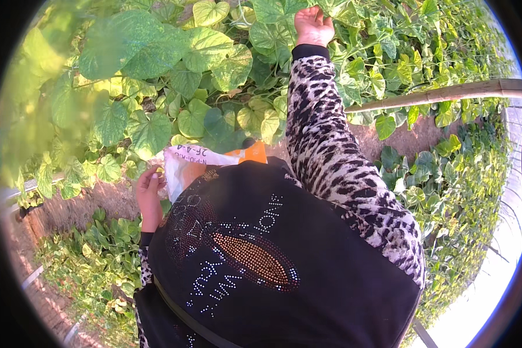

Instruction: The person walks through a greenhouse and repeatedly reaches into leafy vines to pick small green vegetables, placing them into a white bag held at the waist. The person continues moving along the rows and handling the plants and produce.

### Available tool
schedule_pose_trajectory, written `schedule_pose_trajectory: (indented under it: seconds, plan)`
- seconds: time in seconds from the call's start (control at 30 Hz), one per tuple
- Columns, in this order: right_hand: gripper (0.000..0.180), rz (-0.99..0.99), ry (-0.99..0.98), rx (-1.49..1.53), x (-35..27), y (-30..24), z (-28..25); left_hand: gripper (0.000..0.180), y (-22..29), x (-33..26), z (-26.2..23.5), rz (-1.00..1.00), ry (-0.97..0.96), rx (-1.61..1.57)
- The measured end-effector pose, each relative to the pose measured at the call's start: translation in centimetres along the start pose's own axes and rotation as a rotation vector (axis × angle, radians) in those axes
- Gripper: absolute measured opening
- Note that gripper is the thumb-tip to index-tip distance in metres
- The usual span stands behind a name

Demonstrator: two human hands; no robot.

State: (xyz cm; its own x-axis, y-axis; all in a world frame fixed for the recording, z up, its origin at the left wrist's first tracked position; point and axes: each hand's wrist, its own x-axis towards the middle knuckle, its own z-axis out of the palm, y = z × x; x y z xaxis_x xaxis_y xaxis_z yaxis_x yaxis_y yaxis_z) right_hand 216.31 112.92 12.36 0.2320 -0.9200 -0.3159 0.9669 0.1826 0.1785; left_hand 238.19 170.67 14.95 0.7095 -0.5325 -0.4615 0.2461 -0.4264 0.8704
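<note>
At the left, my left hand [150, 194] is closed, its thumb and fingertips pinched together at the edge of a white plastic bag [182, 164] with dark print and an orange part. My dark shirt front hides the bag's lower portion. My right arm, in a spotted sleeve with a black cuff, stretches far forward. At its end, my right hand [314, 27] is turned palm up with curled fingers, among the green heart-shaped leaves [271, 35] of climbing vines. Leaves and the bent fingers keep what it grips, if anything, from being made out.
A bamboo pole [446, 94] runs in from the right, beside my right forearm. Dense leafy vines [209, 52] fill the area ahead, with blurred leaves close at the upper left. Brown soil [90, 206] shows between the rows. Pale sheeting [510, 168] curves along the right edge.
</note>
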Motion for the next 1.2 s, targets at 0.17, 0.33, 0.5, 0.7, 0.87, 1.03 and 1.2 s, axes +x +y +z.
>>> schedule_pose_trajectory:
  seconds: [0.17,0.33,0.5,0.7,0.87,1.03,1.2]
  plan:
    - [0.028,-0.096,-0.055,0.083,1.8,-3.7,-0.9,0.023,1.3,2.3,1.8,0.043,-0.055,0.019]
    - [0.019,-0.109,-0.059,0.025,2.2,-5.1,-1.5,0.025,0.5,3.8,2.9,0.059,-0.111,0.028]
    - [0.016,-0.116,0.092,-0.091,0.1,-2.8,-1.8,0.024,0.2,5.8,2.7,0.035,-0.173,0.025]
    - [0.028,-0.114,0.219,-0.598,-2.7,4.5,-6.1,0.025,0.5,9.1,-0.7,0.031,-0.205,0.043]
    - [0.026,-0.271,-0.031,-0.592,-3.0,5.1,-7.6,0.025,0.5,9.9,-2.4,0.038,-0.209,0.019]
    - [0.03,-0.283,0.014,-0.66,-2.8,4.3,-8.8,0.024,-0.1,9.4,-2.5,0.004,-0.225,0.09]
    - [0.04,-0.298,-0.117,-0.781,-3.8,3.7,-10.8,0.023,0.7,9.8,-1.9,-0.005,-0.238,0.136]
